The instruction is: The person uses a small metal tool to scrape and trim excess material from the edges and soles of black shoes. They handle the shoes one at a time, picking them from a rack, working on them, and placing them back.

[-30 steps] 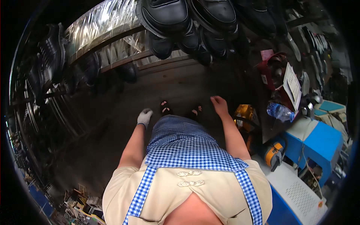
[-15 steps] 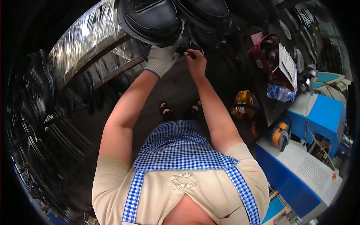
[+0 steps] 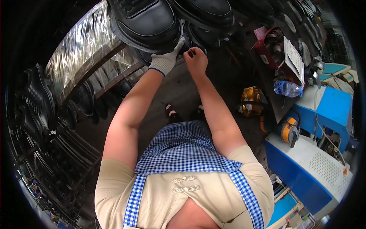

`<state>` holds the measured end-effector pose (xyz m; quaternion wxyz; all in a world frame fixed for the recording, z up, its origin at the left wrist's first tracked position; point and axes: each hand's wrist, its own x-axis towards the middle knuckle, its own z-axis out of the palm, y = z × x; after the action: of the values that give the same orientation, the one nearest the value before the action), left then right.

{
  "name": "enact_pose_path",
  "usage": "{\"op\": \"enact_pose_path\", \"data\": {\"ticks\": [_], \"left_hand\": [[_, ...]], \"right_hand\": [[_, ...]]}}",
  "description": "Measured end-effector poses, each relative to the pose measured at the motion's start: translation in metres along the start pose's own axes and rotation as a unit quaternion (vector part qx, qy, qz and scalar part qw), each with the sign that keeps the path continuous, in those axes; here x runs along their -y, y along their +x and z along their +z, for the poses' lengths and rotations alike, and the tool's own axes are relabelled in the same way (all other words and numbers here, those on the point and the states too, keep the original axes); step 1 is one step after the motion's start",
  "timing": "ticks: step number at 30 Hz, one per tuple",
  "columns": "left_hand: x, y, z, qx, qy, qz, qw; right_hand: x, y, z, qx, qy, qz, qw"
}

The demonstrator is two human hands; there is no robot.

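Observation:
My left hand [image 3: 165, 63], in a white knit glove with a blue cuff, reaches up to the toe of a black shoe [image 3: 154, 23]. Its thumb lies stretched along the toe's lower right side, and the other fingers are mostly hidden beneath, seemingly gripping the shoe. Just to the right, my bare right hand [image 3: 197, 61] has its fingers bent in a pinch. Something small and dark shows between them, too small to name. A second black shoe [image 3: 206, 13] stands right beside the first, with more dark shoes lower down behind the hands.
Plastic-wrapped rack bars [image 3: 85, 49] curve along the left, with black lace-up shoes [image 3: 38, 93] below. At right, a dark red box [image 3: 267, 49], papers [image 3: 293, 57] and a plastic bottle [image 3: 288, 89] lie on a dark surface. Blue-and-white machines [image 3: 305, 168] stand at lower right.
The view has shifted a little, and the shoes sit slightly further left. My gloved thumb now shows more clearly against the toe. My right fingers have curled in and turned slightly.

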<state>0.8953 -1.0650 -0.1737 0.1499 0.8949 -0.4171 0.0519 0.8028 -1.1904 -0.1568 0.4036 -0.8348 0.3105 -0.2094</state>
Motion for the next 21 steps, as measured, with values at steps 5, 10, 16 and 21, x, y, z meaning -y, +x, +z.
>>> {"op": "enact_pose_path", "data": {"ticks": [5, 10, 16, 21], "left_hand": [[0.006, 0.000, 0.005, -0.039, -0.001, 0.024, 0.999], [-0.001, 0.002, -0.009, -0.052, -0.032, 0.029, 0.998], [-0.007, -0.008, -0.050, -0.007, -0.138, -0.027, 0.990], [-0.002, -0.078, -0.095, -0.167, -0.220, -0.143, 0.950]], "right_hand": [[-0.005, -0.002, 0.009, -0.015, 0.030, 0.011, 0.999], [-0.032, -0.025, 0.006, 0.036, 0.114, 0.064, 0.991], [-0.088, -0.079, -0.012, 0.060, 0.137, 0.098, 0.984], [-0.147, -0.123, -0.043, 0.118, 0.119, 0.115, 0.979]]}}
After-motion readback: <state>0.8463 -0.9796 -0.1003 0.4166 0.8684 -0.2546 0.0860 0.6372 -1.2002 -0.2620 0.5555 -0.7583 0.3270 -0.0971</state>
